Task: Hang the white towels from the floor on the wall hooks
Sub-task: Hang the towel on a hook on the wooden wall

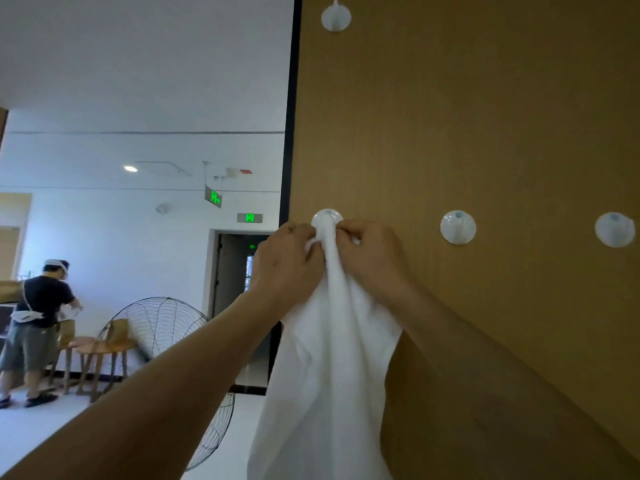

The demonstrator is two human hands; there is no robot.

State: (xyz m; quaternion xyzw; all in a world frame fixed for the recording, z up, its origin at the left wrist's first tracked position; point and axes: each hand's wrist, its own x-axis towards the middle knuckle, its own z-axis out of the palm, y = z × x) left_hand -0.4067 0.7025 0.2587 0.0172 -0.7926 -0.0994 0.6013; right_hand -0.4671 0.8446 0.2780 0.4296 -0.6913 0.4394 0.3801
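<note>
The wooden wall panel (485, 133) fills the right half of the view, and I use it as the landmark. On its left part hangs the white towel (329, 358). Its long axis runs vertical: the top is gathered into a narrow bunch at the leftmost hook (327, 218) of the lower row, and the cloth widens downward and leaves the view at the bottom edge. If the fabric already sits over the hook peg, I cannot tell, because the fingers cover this place.

The left hand (287, 261) is raised to the panel's left edge, the back of the hand toward the camera, the forearm coming up from the lower left. Its fingers are curled and pinch the bunched top of the towel just below the hook. The right hand (374, 258) is on the other side of the bunch, flat near the panel, and its fingertips also pinch the towel at the hook.

More to the right on the panel are two bare white hooks, the middle hook (458, 227) and the right hook (614, 229). An upper hook (336, 17) is near the panel's top.

Left of the panel, a large wire fan (162, 327) stands on the floor, a person (38, 323) stands by wooden stools (93, 355), and a green exit sign (249, 218) glows above a dark doorway (235, 271); its characters are not readable.
</note>
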